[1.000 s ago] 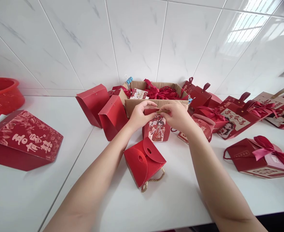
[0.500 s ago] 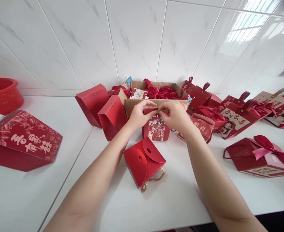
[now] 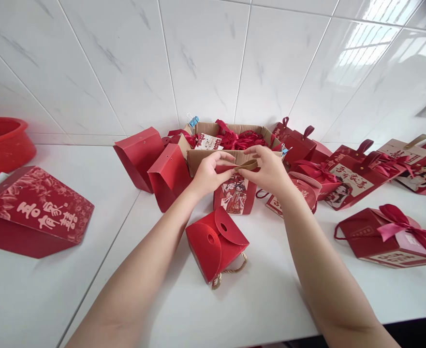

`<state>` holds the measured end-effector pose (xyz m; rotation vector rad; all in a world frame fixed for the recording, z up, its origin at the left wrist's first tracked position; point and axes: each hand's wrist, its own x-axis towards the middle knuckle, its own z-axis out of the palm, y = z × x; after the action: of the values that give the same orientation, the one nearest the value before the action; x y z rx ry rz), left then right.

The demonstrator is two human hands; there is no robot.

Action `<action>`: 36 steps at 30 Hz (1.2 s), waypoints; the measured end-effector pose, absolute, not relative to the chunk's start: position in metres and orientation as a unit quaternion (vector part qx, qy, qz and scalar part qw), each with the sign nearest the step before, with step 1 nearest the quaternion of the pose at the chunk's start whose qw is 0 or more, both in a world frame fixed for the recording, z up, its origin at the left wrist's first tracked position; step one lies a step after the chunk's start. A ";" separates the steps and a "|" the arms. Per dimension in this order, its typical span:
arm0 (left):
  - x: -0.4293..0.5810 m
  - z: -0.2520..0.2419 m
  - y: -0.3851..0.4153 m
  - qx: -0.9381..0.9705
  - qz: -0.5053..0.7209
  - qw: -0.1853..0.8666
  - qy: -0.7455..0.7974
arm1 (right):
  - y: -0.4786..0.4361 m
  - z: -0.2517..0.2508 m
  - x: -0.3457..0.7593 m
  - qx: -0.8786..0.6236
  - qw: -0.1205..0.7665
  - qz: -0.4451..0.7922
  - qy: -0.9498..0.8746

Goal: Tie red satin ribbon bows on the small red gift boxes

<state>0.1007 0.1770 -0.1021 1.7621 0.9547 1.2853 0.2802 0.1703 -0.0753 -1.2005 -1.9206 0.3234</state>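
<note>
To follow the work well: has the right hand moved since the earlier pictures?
Yes, slightly: the right hand sits higher in the picture, its upper fingers now overlapping the front rim of the cardboard box.

We note both forearms are cropped by the bottom edge. The left hand (image 3: 210,172) and right hand (image 3: 270,169) cover the upper corners of the figure-printed box (image 3: 234,198); how its tan strap (image 3: 249,165) attaches, we cannot tell. The right wrist hides part of a rounded-top box (image 3: 310,186). The carton's (image 3: 197,160) floor is hidden by its front wall and ribbons (image 3: 247,140). We find the red basin (image 3: 7,152) and floral box (image 3: 49,212) cut at left, the bow-tied box (image 3: 365,234) at right.
</note>
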 end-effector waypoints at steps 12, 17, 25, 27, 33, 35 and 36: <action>0.096 -0.087 0.169 0.730 0.448 0.369 0.360 | 0.163 -0.061 0.288 -0.420 0.391 0.269 -0.774; 0.095 -0.089 0.171 0.741 0.446 0.361 0.349 | 0.163 -0.061 0.290 -0.411 0.401 0.276 -0.771; 0.098 -0.090 0.169 0.768 0.441 0.319 0.336 | 0.166 -0.067 0.282 -0.386 0.473 0.288 -0.738; 0.098 -0.093 0.171 0.768 0.443 0.311 0.343 | 0.167 -0.069 0.278 -0.376 0.491 0.293 -0.729; 0.100 -0.097 0.175 0.756 0.451 0.315 0.356 | 0.167 -0.074 0.267 -0.392 0.516 0.311 -0.696; 0.102 -0.096 0.174 0.759 0.456 0.313 0.344 | 0.167 -0.075 0.265 -0.402 0.520 0.307 -0.689; 0.102 -0.095 0.174 0.761 0.458 0.312 0.337 | 0.168 -0.076 0.264 -0.400 0.522 0.309 -0.687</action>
<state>0.1024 0.1736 -0.0949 2.0088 0.8884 1.2076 0.2637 0.1675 -0.0760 -0.9578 -1.6472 0.7403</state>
